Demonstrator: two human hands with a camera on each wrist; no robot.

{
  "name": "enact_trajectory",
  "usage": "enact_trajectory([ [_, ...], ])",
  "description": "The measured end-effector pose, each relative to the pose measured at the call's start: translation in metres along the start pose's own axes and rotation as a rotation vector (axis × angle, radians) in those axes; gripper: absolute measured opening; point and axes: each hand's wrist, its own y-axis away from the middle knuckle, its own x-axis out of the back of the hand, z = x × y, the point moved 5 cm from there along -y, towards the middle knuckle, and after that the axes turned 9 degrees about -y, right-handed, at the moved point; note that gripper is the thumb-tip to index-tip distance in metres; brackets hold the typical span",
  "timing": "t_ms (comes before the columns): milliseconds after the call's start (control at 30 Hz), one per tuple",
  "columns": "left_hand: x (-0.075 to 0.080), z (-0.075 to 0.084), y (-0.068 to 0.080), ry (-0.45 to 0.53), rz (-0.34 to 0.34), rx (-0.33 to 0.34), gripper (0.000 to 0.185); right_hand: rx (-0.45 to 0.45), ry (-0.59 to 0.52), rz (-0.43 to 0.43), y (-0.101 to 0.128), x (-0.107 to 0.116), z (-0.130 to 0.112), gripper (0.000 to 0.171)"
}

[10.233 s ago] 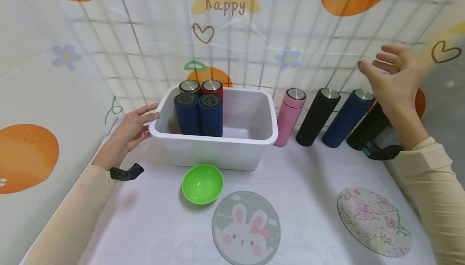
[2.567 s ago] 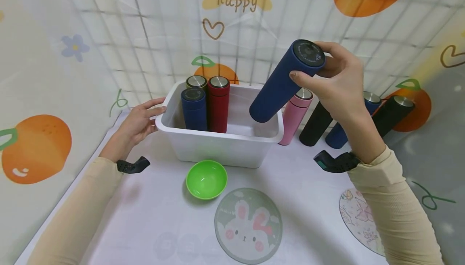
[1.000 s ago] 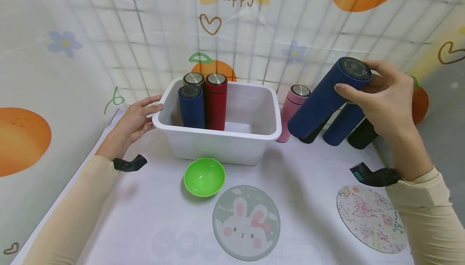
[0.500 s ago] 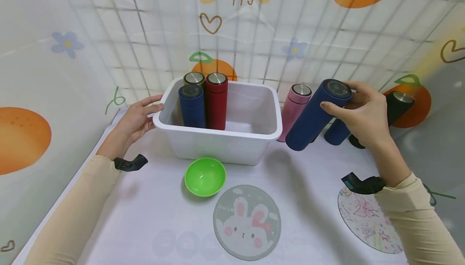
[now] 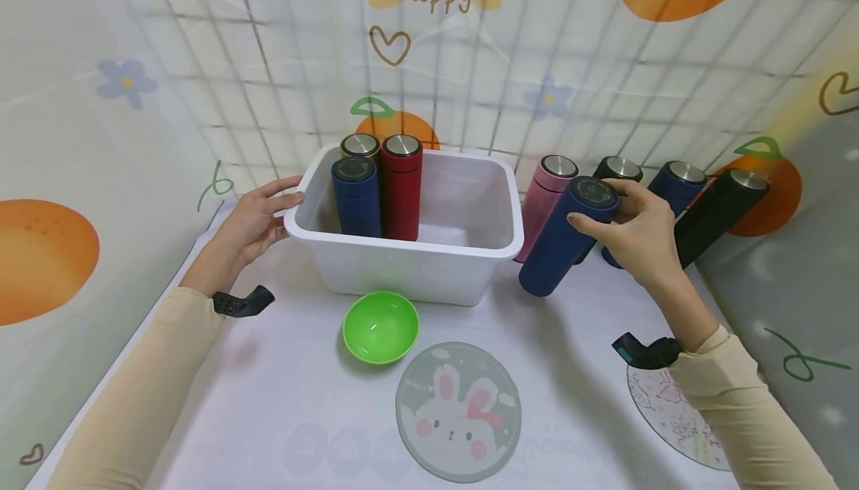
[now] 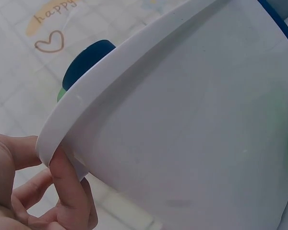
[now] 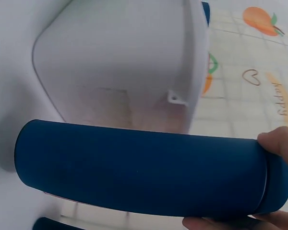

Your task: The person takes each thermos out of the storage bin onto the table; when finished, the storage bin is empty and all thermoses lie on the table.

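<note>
**A navy flask stood on the counter beside the white bin**

The right hand (image 5: 640, 233) grips the top end of a navy flask (image 5: 564, 240) — fingers and thumb curled round the cap, which gives control of the tall body from above. The flask leans a little, its base on or just at the counter (image 5: 550, 371), near the right wall of the white bin (image 5: 470, 245) and in front of the pink flask (image 5: 545, 203). In the right wrist view the same flask fills the frame lengthwise with the bin wall behind it, apart from it.

The left hand (image 5: 251, 225) holds the bin's left rim, fingers tucked under the lip and the thumb above it as the left wrist view shows — a hold that would keep the light plastic bin from sliding.

Inside the bin three flasks stand upright, packed into the far left corner: a second navy flask (image 5: 356, 195), a red flask (image 5: 400, 186) and an olive-capped one (image 5: 360, 146) behind them. Outside, a black flask (image 5: 620, 169), a blue flask (image 5: 678, 180) and another black flask (image 5: 714, 210) lean in a row toward the backdrop. A green bowl (image 5: 380, 326) sits in front of the bin, with a rabbit mat (image 5: 458, 412) nearer the person.
</note>
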Motion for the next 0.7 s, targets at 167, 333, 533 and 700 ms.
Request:
enact_trajectory([
  [167,0.000,-0.001,-0.001,0.007,0.000,0.002,0.063,0.008,-0.010,-0.013,0.001,-0.008,0.009,0.068],
  [333,0.000,-0.003,-0.002,0.010,-0.002,0.003,0.063,0.001,0.003,-0.020,0.001,-0.014,0.015,0.071],
  [533,0.001,-0.003,-0.002,0.011,0.000,0.001,0.063,-0.027,0.001,-0.034,0.001,-0.020,0.023,0.073],
  [700,0.001,-0.002,-0.001,0.000,0.003,-0.007,0.064,-0.019,0.000,-0.037,0.000,-0.023,0.026,0.072],
])
